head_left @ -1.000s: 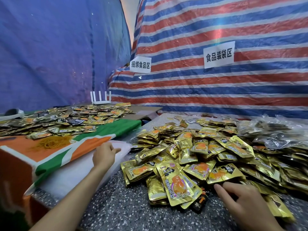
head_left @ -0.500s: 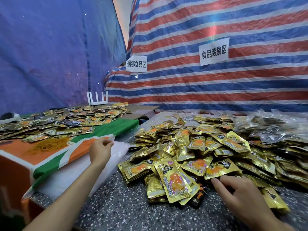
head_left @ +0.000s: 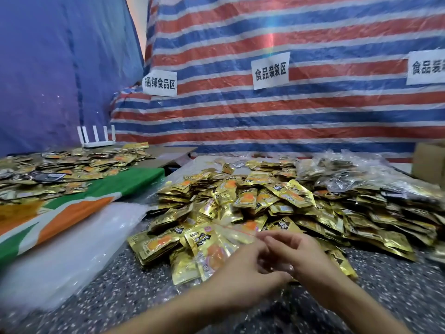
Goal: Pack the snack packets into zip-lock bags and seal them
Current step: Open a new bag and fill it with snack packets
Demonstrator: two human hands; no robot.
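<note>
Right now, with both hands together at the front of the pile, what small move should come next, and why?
Probably part the mouth of the zip-lock bag: the left hand and right hand seem to pinch its edge near the red strip, and loose snack packets lie right behind it.

L hand (head_left: 243,273) & R hand (head_left: 305,256): both bare. L forearm (head_left: 168,317) & R forearm (head_left: 361,312) also bare up to the frame edge, w/ nothing worn on the part that shows. Both forearms slim & smooth, wrists narrow. Fingers (head_left: 284,238) slender, fairly long. Nails & finer detail too blurred to tell.
</note>
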